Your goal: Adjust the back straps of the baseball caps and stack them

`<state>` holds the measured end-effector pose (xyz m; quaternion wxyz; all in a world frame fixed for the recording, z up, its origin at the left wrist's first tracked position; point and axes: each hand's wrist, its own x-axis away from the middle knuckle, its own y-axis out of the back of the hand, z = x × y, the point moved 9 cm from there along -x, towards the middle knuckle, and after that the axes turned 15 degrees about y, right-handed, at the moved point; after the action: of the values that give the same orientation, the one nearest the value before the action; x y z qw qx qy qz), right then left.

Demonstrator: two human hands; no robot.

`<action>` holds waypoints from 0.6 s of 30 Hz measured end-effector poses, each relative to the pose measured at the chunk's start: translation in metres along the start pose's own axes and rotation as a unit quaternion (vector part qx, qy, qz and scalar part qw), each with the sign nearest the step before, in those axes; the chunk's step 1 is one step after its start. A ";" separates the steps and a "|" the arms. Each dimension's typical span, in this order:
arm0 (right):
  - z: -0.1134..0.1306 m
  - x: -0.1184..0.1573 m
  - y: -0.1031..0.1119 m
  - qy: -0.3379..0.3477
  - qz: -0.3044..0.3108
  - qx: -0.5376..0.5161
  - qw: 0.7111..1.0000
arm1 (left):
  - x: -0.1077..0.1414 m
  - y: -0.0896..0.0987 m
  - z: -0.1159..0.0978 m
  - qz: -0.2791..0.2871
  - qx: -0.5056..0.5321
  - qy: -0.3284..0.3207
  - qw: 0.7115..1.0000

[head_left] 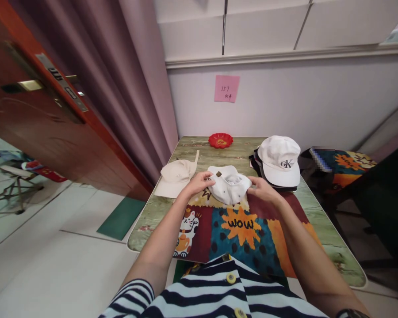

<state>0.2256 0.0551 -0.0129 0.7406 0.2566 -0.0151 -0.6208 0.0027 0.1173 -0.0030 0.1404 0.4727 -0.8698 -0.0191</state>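
A white baseball cap is held between my two hands over the patterned mat, its brim pointing away from me and its inside partly showing. My left hand pinches the cap's left edge, close to a small brown tag. On the opposite edge, my right hand grips the cap with thumb and fingers. A beige cap with a loose strap sticking up lies left of my left hand. To the right of my right hand, a white cap with black letters tops a stack with dark caps beneath it.
A red scalloped dish sits at the table's back edge. The colourful mat covers the middle of the wood-patterned table. A pink note is stuck on the wall. An open door stands at left, a stool at right.
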 end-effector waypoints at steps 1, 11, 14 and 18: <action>0.001 0.004 -0.006 0.001 0.031 -0.007 1.000 | 0.002 -0.001 0.005 -0.004 -0.002 0.005 1.000; 0.048 -0.017 -0.005 -0.016 0.027 0.246 0.969 | 0.009 -0.015 -0.010 -0.025 -0.058 -0.011 0.998; 0.055 -0.029 -0.013 0.003 0.012 0.309 0.951 | 0.007 -0.014 -0.013 -0.082 -0.065 -0.026 0.994; 0.052 -0.037 -0.020 0.021 0.007 0.285 0.958 | 0.015 -0.016 -0.012 -0.182 -0.084 -0.045 0.979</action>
<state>0.1807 0.0688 0.0356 0.6415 0.4698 -0.1778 -0.5798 0.0115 0.0973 0.0091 0.1346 0.6085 -0.7696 -0.1390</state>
